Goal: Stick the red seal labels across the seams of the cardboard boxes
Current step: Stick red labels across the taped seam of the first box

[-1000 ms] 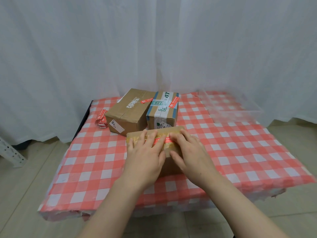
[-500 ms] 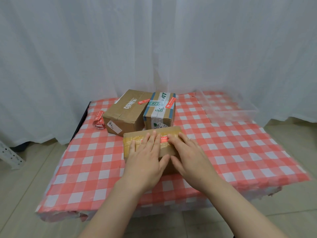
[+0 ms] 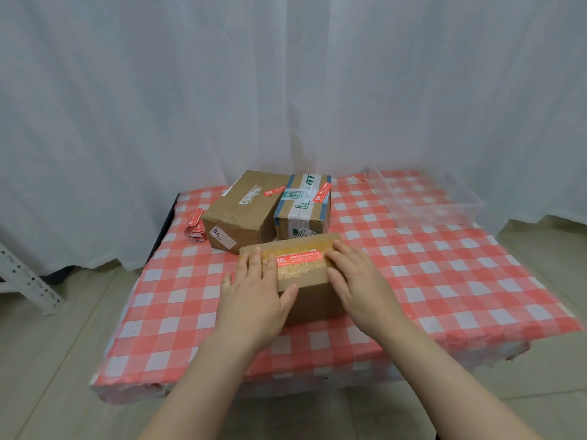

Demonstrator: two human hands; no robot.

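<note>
A small cardboard box (image 3: 305,300) stands near the middle of the table, its top taped over. A red seal label (image 3: 300,258) lies flat across that tape. My left hand (image 3: 254,293) rests flat on the box's left end, fingers straight. My right hand (image 3: 359,281) lies flat on the right end, fingertips at the label's right edge. Behind stand a large brown box (image 3: 241,211) and a blue-taped box (image 3: 303,204), each with a red label on top.
A stack of spare red labels (image 3: 196,224) lies at the table's left back edge. A clear plastic bin (image 3: 425,195) sits at the back right. The table wears a red-and-white checked cloth (image 3: 444,281). White curtains hang behind.
Both hands have slid apart along the box top, left hand leftward and right hand rightward, which uncovers the red label between them.
</note>
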